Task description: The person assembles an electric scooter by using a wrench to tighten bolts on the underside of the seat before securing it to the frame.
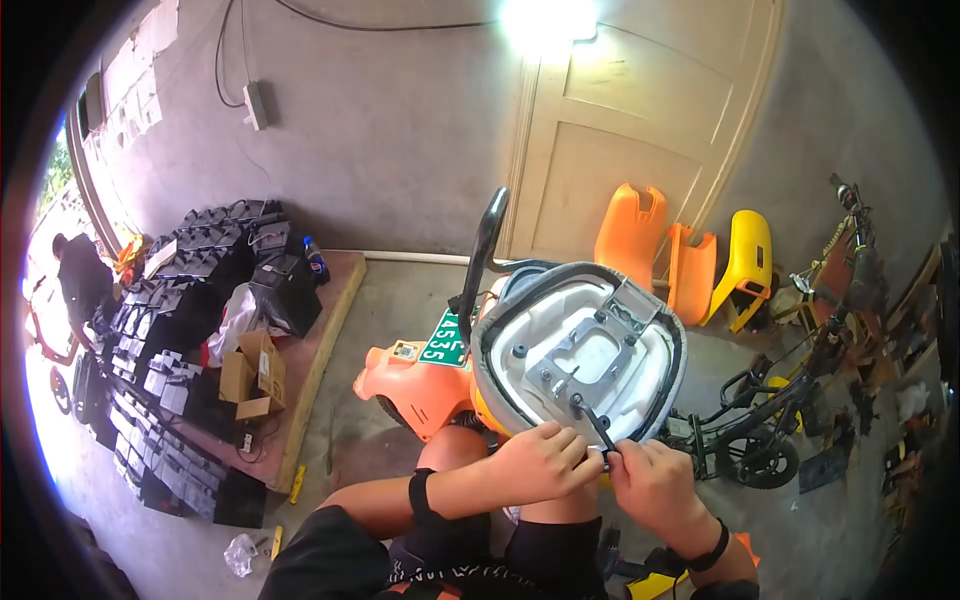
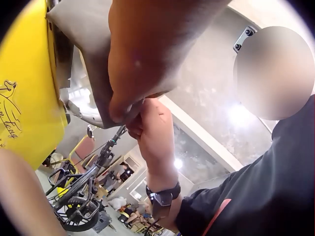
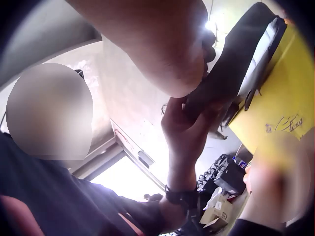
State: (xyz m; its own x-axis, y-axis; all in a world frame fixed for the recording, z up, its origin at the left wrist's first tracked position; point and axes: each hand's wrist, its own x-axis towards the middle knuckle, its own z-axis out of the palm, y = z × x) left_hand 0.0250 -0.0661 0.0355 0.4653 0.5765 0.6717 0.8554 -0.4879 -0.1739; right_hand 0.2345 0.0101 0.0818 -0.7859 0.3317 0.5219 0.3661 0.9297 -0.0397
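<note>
An upturned scooter seat (image 1: 640, 400) with a grey cover wrapped round its rim lies in front of the person, its white underside up. A metal hinge plate (image 1: 545, 378) is fixed across the underside. The left hand (image 1: 540, 462) and right hand (image 1: 655, 485) meet at the seat's near edge, fingers curled, pinching the grey seat cover (image 2: 81, 22). A dark narrow bar (image 1: 598, 428) runs from the plate towards the fingertips. In the wrist views the cover stretches up to both hands, whose fingertips are partly hidden. Below the seat is a yellow body panel (image 2: 29, 93).
The orange scooter body (image 1: 425, 390) with a green number plate (image 1: 446, 340) stands at the left of the seat. Battery packs (image 1: 165, 340) and a cardboard box (image 1: 252, 375) lie further left. Orange panels (image 1: 630, 225) lean by the door; a bare scooter frame (image 1: 770, 420) stands right.
</note>
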